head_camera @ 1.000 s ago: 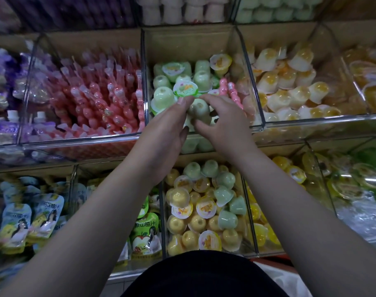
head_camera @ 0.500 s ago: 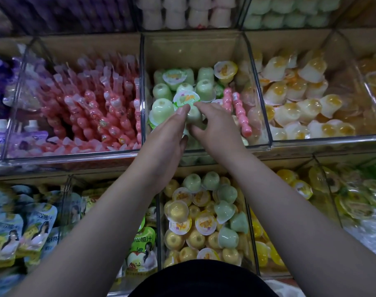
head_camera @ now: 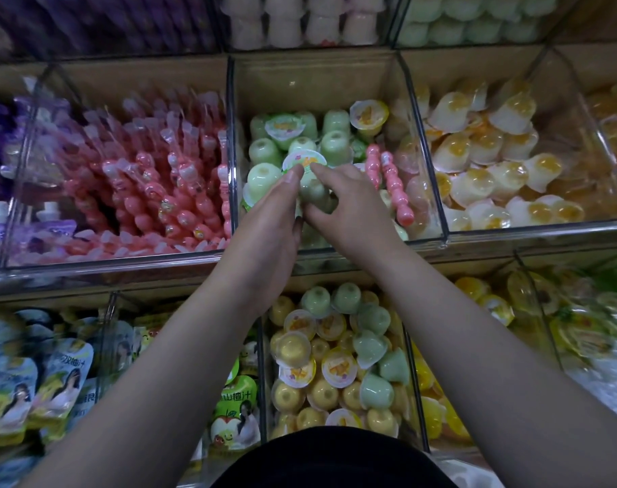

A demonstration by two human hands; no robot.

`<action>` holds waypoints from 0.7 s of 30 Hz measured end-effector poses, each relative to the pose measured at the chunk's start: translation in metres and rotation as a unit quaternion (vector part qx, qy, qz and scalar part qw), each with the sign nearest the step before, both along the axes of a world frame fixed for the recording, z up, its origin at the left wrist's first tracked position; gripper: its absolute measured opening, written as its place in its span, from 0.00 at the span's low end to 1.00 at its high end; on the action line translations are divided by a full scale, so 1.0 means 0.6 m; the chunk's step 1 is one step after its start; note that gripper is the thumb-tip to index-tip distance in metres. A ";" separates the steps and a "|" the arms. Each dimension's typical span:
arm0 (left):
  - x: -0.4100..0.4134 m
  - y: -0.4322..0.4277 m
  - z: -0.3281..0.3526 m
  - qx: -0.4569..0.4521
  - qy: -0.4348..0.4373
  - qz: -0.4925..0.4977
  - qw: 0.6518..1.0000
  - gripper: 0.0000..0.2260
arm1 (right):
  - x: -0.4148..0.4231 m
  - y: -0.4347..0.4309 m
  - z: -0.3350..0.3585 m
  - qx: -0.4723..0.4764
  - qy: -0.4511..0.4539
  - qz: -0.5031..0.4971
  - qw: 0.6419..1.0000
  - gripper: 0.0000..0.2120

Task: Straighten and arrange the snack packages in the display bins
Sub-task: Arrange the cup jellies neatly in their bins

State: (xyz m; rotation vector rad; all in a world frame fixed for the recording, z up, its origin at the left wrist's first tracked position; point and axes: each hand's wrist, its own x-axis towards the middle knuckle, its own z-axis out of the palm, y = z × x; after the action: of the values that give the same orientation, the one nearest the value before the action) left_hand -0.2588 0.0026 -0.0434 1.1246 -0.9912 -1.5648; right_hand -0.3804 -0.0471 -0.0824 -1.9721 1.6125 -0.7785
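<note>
Both hands reach into the clear middle bin (head_camera: 338,82) of the upper shelf, which holds pale green jelly cups (head_camera: 264,151). My left hand (head_camera: 268,220) has straight fingers pressed against a green cup (head_camera: 314,190) from the left. My right hand (head_camera: 349,202) curls over the same cup from the right and grips it. A cup lying lid-up (head_camera: 304,160) sits just past the fingertips. Two pink bead-shaped jelly sticks (head_camera: 391,184) lie in this bin to the right of my right hand.
To the left is a bin of pink jelly sticks (head_camera: 152,184), to the right a bin of white-and-orange cups (head_camera: 493,160). The lower shelf has mixed yellow and green cups (head_camera: 335,357), drink pouches (head_camera: 36,385) at left and wrapped yellow packs (head_camera: 581,322) at right.
The view has tilted so the bins sit lower in frame. Both hands have pushed slightly deeper into the green cup bin, still closed around the same cup.
</note>
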 end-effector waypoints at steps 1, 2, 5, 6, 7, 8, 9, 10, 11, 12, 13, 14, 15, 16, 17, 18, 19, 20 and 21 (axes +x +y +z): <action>0.001 0.003 0.001 -0.004 0.001 0.000 1.000 0.24 | 0.000 0.001 0.000 -0.003 0.005 0.003 1.000 0.28; 0.001 0.006 0.004 -0.004 -0.001 0.001 1.000 0.24 | 0.000 0.002 -0.001 -0.006 0.016 0.010 1.000 0.29; 0.004 0.017 0.007 -0.009 -0.009 0.001 1.000 0.23 | -0.001 0.005 0.000 -0.003 0.036 0.031 0.999 0.29; 0.004 0.022 0.009 -0.009 -0.010 -0.001 1.000 0.23 | -0.001 0.007 0.002 -0.002 0.028 0.033 0.999 0.29; 0.007 0.025 0.010 -0.009 -0.015 -0.004 1.000 0.23 | -0.001 0.011 0.005 -0.006 0.012 0.032 0.999 0.28; 0.008 0.031 0.013 -0.010 -0.017 -0.006 1.000 0.24 | -0.001 0.018 0.008 -0.015 -0.010 0.026 0.999 0.27; 0.010 0.034 0.013 -0.010 -0.012 -0.008 1.000 0.24 | -0.001 0.024 0.012 -0.025 -0.036 0.017 0.999 0.26; 0.011 0.038 0.014 -0.011 -0.012 -0.008 1.000 0.24 | 0.000 0.032 0.015 -0.033 -0.061 0.006 0.998 0.24; 0.013 0.042 0.013 -0.014 -0.010 -0.009 1.000 0.25 | 0.001 0.043 0.019 -0.040 -0.085 -0.004 0.996 0.24; 0.015 0.047 0.016 -0.015 -0.010 -0.011 1.000 0.25 | 0.002 0.053 0.022 -0.044 -0.108 -0.014 0.993 0.23; 0.016 0.052 0.014 -0.022 -0.011 -0.014 1.000 0.25 | 0.003 0.063 0.025 -0.045 -0.130 -0.019 0.990 0.23; 0.016 0.057 0.013 -0.030 -0.013 -0.018 0.999 0.25 | 0.004 0.072 0.027 -0.044 -0.154 -0.022 0.987 0.22; 0.017 0.060 0.013 -0.035 -0.018 -0.024 0.999 0.25 | 0.005 0.081 0.030 -0.042 -0.175 -0.025 0.983 0.22; 0.018 0.064 0.016 -0.037 -0.033 -0.028 0.998 0.28 | 0.006 0.089 0.032 -0.039 -0.192 -0.027 0.980 0.22; 0.020 0.066 0.012 -0.045 -0.033 -0.031 0.998 0.31 | 0.008 0.097 0.034 -0.038 -0.204 -0.029 0.978 0.22; 0.021 0.069 0.011 -0.051 -0.038 -0.037 0.997 0.33 | 0.008 0.104 0.036 -0.040 -0.213 -0.031 0.976 0.22; 0.023 0.072 0.009 -0.044 -0.029 -0.039 0.998 0.32 | 0.009 0.111 0.039 -0.044 -0.221 -0.032 0.974 0.23; 0.022 0.078 0.012 -0.046 -0.038 -0.040 0.997 0.29 | 0.010 0.118 0.041 -0.048 -0.229 -0.033 0.972 0.23; 0.022 0.080 0.005 -0.044 -0.020 -0.058 0.997 0.25 | 0.011 0.125 0.044 -0.051 -0.237 -0.034 0.970 0.23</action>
State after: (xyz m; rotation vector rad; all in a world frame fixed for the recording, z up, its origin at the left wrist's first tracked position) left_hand -0.2457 0.0506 -0.0405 1.0577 -1.1594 -1.5779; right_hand -0.3738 0.0281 -0.0560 -1.6338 1.3759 -1.2710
